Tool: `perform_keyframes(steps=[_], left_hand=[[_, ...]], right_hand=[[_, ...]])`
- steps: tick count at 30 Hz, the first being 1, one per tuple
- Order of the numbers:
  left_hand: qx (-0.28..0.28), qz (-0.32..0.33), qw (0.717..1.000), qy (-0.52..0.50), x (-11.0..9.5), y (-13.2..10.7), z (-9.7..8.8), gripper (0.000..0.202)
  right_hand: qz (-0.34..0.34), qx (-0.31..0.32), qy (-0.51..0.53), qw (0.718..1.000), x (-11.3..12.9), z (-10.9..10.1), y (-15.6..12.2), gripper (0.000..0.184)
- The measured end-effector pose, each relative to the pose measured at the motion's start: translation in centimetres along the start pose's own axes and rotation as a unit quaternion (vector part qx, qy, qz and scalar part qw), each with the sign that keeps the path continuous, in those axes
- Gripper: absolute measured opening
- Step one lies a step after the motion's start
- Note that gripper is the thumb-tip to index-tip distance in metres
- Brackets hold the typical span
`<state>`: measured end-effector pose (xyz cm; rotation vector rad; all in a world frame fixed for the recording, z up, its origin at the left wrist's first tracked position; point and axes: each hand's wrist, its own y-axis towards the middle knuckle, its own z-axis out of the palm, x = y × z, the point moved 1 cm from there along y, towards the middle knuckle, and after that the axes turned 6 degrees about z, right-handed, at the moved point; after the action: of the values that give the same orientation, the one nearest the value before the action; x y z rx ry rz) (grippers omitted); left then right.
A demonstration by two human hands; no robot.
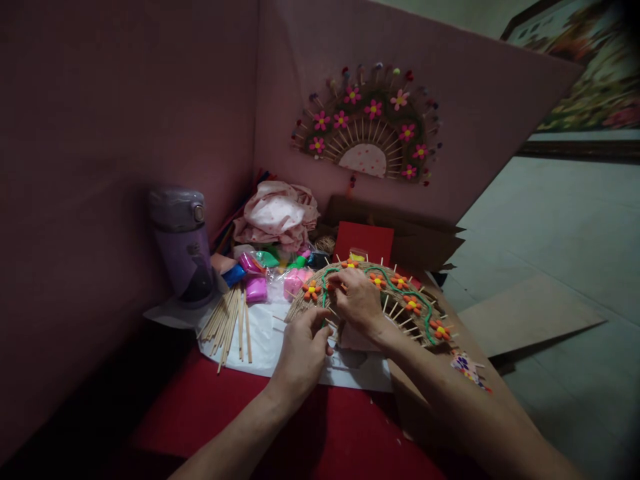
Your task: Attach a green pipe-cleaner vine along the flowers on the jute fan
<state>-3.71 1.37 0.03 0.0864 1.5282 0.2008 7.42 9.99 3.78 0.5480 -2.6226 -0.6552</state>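
Note:
A half-round fan craft of twine and wooden sticks, with orange flowers and a green cord, lies on white paper over a red surface. My right hand rests on its left part, fingers curled and pressing on the green cord near a flower. My left hand sits just below and left of it, fingers pinched at the craft's lower edge; what they pinch is too small to name.
A purple bottle stands at the left. Loose wooden sticks and bags of coloured clay lie behind the paper. Pink cloth, a red card, cardboard and a finished fan on the pink wall.

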Motion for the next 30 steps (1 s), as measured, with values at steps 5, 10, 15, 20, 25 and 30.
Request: perform_keyframes(steps=[5, 10, 15, 20, 25, 30], left_hand=[[-0.005, 0.000, 1.000, 0.000, -0.04, -0.01, 0.01, 0.021], [-0.010, 0.005, 1.000, 0.005, -0.04, 0.07, -0.01, 0.020], [-0.007, 0.009, 1.000, 0.016, -0.04, -0.02, -0.02, 0.022], [-0.006, 0.004, 1.000, 0.008, -0.08, -0.04, 0.06, 0.020], [-0.005, 0.001, 1.000, 0.008, -0.09, 0.02, 0.07, 0.020], [-0.004, 0.010, 1.000, 0.013, -0.05, 0.06, -0.03, 0.022]], right_hand=[[-0.055, 0.005, 0.003, 0.998, -0.23, 0.08, 0.12, 0.017], [-0.080, 0.000, 0.022, 0.997, -0.33, 0.45, 0.21, 0.017], [-0.083, 0.002, 0.027, 0.996, -0.64, 0.67, 0.28, 0.016], [-0.081, -0.004, 0.036, 0.996, -0.83, 0.38, 0.23, 0.018], [-0.084, -0.004, 0.026, 0.996, -0.59, 0.29, 0.21, 0.019], [-0.090, 0.006, 0.035, 0.995, -0.37, 0.50, 0.23, 0.018]])
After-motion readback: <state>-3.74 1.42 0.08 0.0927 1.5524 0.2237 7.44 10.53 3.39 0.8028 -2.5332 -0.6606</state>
